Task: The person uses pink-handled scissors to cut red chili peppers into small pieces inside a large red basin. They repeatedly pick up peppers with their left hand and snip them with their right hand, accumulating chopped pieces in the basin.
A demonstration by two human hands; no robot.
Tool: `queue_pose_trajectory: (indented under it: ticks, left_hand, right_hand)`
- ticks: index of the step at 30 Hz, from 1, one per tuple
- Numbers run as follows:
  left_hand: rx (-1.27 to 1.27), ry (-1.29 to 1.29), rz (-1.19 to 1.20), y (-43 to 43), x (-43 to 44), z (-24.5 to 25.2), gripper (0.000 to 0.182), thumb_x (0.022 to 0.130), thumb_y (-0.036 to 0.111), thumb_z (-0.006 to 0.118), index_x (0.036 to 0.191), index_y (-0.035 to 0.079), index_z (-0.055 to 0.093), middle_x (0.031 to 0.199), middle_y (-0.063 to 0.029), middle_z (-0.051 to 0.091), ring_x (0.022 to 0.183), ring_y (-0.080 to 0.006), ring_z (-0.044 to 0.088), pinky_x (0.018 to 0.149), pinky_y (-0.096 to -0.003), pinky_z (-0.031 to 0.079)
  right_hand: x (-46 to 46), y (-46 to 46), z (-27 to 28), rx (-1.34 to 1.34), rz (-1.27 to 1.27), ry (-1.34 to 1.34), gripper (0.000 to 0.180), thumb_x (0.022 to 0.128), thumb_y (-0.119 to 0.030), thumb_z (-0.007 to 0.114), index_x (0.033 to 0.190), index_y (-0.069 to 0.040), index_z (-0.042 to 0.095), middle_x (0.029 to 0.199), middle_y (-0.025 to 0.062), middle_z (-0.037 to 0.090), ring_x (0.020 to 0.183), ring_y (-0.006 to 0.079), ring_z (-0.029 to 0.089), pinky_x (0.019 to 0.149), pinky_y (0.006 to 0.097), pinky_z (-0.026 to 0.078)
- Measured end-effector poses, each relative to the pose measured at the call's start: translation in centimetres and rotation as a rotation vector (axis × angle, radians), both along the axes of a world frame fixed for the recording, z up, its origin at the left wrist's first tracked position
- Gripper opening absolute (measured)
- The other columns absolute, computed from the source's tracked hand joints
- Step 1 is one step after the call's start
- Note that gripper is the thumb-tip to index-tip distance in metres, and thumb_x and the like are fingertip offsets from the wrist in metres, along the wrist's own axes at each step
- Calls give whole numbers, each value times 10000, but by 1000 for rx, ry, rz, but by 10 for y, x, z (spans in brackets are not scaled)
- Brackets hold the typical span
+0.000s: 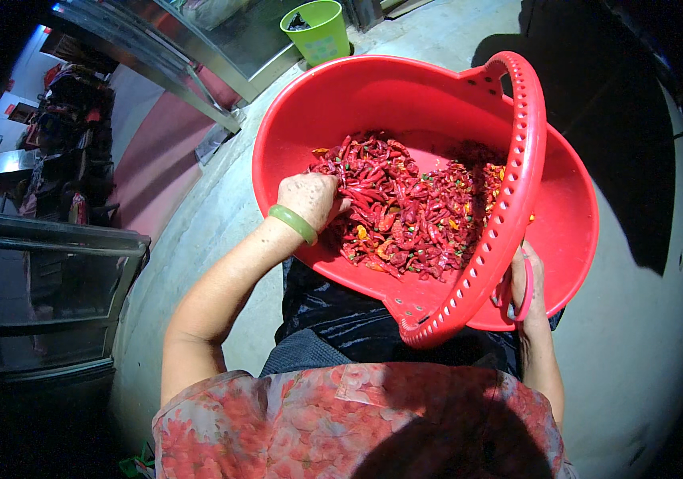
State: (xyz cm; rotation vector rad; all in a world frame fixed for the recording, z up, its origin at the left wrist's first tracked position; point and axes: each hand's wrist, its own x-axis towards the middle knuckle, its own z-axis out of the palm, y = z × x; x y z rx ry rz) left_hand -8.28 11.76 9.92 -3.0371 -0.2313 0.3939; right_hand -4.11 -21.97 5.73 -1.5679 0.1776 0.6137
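A large red plastic basket (311,102) with a perforated handle (518,161) rests on my lap, tilted. Many red chili peppers (401,215), whole and cut, with some orange and green bits, lie inside. At the basket's left side my left hand (311,200), a green bangle on its wrist, reaches into the peppers; its fingertips are partly hidden among them. My right hand (526,275) is inside the basket at the right, partly behind the handle, with its fingers through the pink loops of scissors (526,290). The handle hides the scissors' blades.
A green bin (320,36) stands on the concrete floor beyond the basket. Glass doors (239,36) with metal frames are at the upper left, and another framed glass panel (60,293) is at the left. Dark shadow covers the floor at the upper right.
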Motion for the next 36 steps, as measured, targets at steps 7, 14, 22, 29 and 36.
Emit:
queue_pose_trajectory:
  ticks: [7,14,22,29,36]
  left_hand:
    - [-27,-36,-16,5,-11,-12,227,761,270,640,838,57,617,801,-159,634,796,-335,627,684,-448,501]
    - [-703,-286,154,-14,-5,-4,136,821,156,598,871,30,608,649,-105,614,596,-222,626,562,-369,507]
    - [-1814,243,553,-117,37,-35,58,892,116,561,863,66,563,681,-6,585,573,-89,570,515,-200,466]
    - [-1978,257,488,-156,50,-76,81,883,125,560,842,61,589,678,-26,594,573,-95,551,486,-220,427]
    - [-1799,268,374,-172,46,-70,106,900,113,538,865,19,573,654,-24,563,576,-98,509,539,-243,450]
  right_hand:
    - [-1,-5,-6,-11,-26,-8,259,933,-319,500,815,-92,464,605,-5,467,445,78,463,353,232,389]
    - [0,-10,-25,-110,135,-271,300,934,-294,498,1057,-21,521,771,11,561,702,79,522,642,214,434]
    - [-6,-6,-22,-243,258,-387,403,875,-235,599,1172,14,491,883,49,588,804,140,565,731,275,472]
    - [-3,-6,-13,-283,228,-415,346,855,-300,612,1107,-64,593,834,97,645,786,197,624,735,323,483]
    - [0,-5,-18,-152,180,-339,250,925,-218,539,1053,-14,608,837,31,661,780,90,576,743,247,465]
